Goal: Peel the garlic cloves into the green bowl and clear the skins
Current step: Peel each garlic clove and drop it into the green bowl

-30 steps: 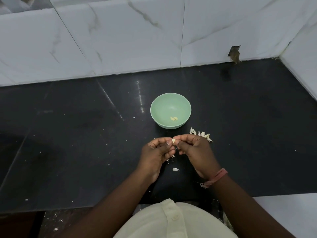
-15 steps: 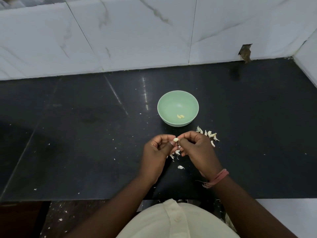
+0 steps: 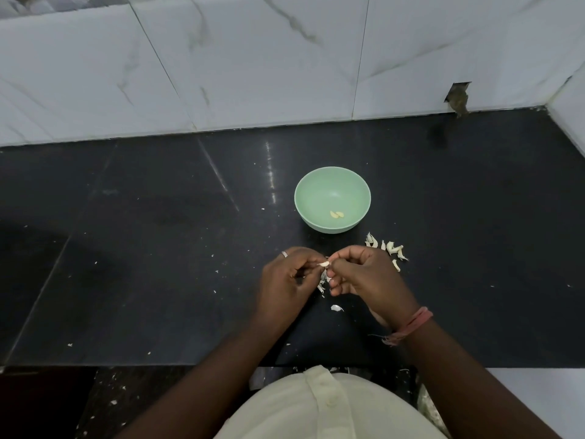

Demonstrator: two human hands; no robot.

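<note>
A green bowl (image 3: 332, 198) stands on the black counter with two peeled cloves (image 3: 336, 214) inside. Just in front of it, my left hand (image 3: 285, 280) and my right hand (image 3: 364, 274) meet and both pinch one garlic clove (image 3: 323, 264) between their fingertips. Loose skin (image 3: 323, 277) hangs from the clove between the hands. Several unpeeled cloves (image 3: 387, 248) lie on the counter to the right of the bowl, behind my right hand. A piece of skin (image 3: 336, 308) lies on the counter below the hands.
Small skin flakes are scattered over the black counter (image 3: 158, 264) and on the floor below its front edge. A white marble-tiled wall (image 3: 253, 64) runs along the back, with a small hole (image 3: 458, 96) at its right end.
The camera view has shifted, so the bowl and hands sit further right in the frame. Both hands stay together on the clove, and more skin hangs loose between them.
</note>
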